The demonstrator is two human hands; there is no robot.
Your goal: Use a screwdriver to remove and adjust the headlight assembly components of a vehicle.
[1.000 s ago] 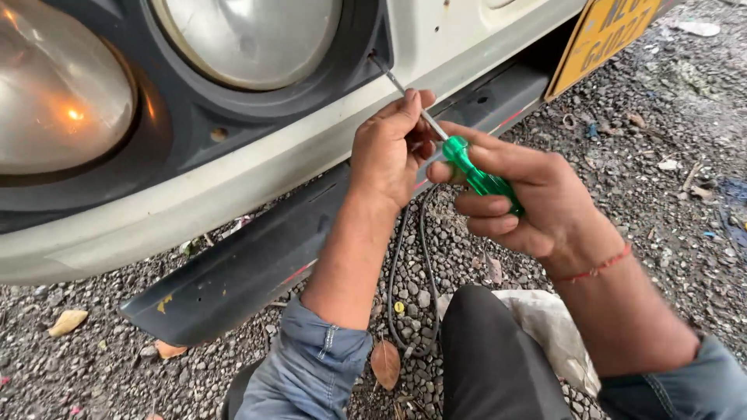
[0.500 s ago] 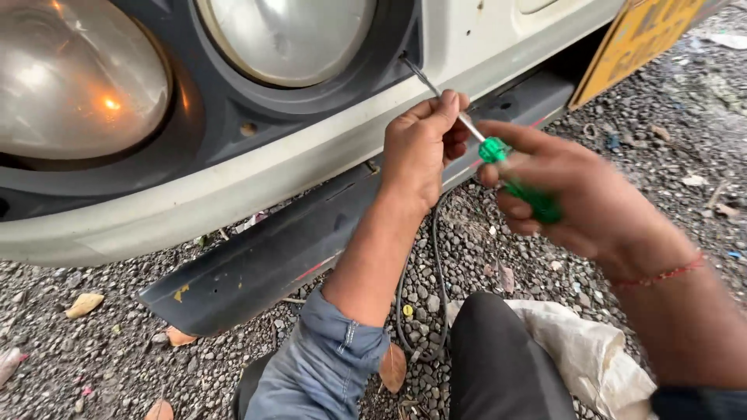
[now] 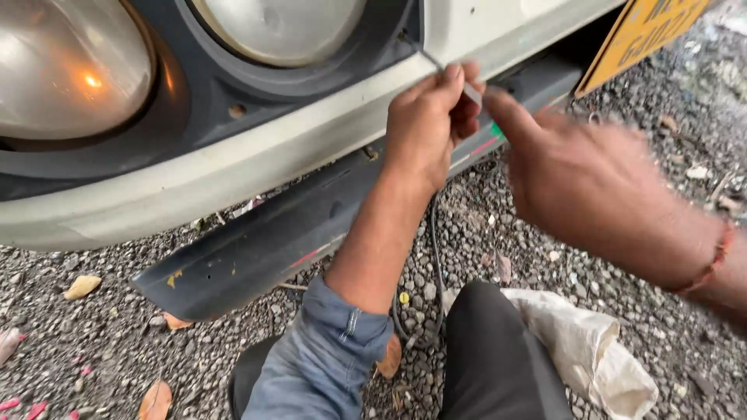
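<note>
Just below and right of the round headlamp: left hand pinched narrow on the thin metal shaft of the screwdriver, tip up against the dark surround at that lamp's lower right edge. Further right of the lamp, right hand, blurred, back turned to the camera; cannot tell how tightly closed. Half a second ago, green handle plain in that palm; now only a green sliver beside the forefinger, so likely a turned wrist and a shifted hold. Under the lamp, white bumper, then a sagging black strip. Lower still, black cable, pale cloth, gravel. Far right of the lamp, a yellow plate.
</note>
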